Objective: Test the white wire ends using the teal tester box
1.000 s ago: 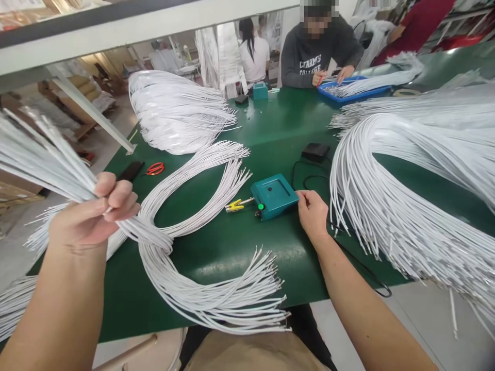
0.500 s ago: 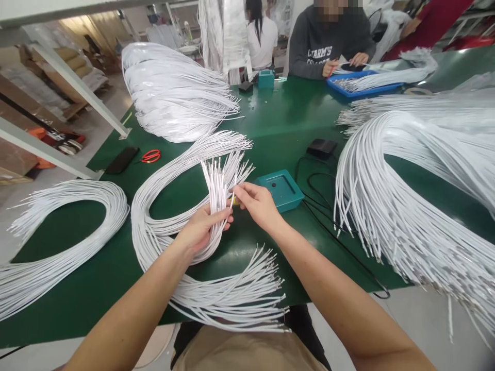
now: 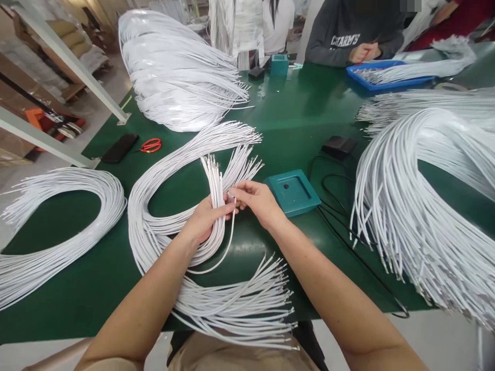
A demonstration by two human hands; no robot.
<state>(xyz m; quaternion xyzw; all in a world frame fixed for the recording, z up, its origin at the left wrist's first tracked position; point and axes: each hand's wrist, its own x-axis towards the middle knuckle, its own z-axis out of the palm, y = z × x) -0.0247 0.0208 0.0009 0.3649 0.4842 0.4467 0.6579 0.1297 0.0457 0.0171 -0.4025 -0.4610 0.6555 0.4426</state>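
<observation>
My left hand (image 3: 204,219) is wrapped round a bunch of white cables (image 3: 215,180) whose ends point up and away from me. Close beside it on the right, my right hand (image 3: 257,201) pinches a single white cable (image 3: 231,237), which curves down below the fingers. Both hands nearly touch at the fingertips. Under and behind them a large coiled bundle of white cables (image 3: 139,206) lies on the green table (image 3: 247,293). Its loose ends (image 3: 247,304) fan out near the front edge. A teal device (image 3: 296,193) with a recessed top sits right of my right hand.
Red-handled scissors (image 3: 150,145) and a black phone-like object (image 3: 120,148) lie back left. White cable bundles lie left (image 3: 96,180), behind (image 3: 174,72) and right (image 3: 386,175). Black cords (image 3: 348,250) run near a black box (image 3: 339,147). Across the table, a person handles something over a blue tray (image 3: 390,85).
The single cable in my right hand has come away from the bunch and now bows out to the right below my fingers. The camera view has shifted slightly.
</observation>
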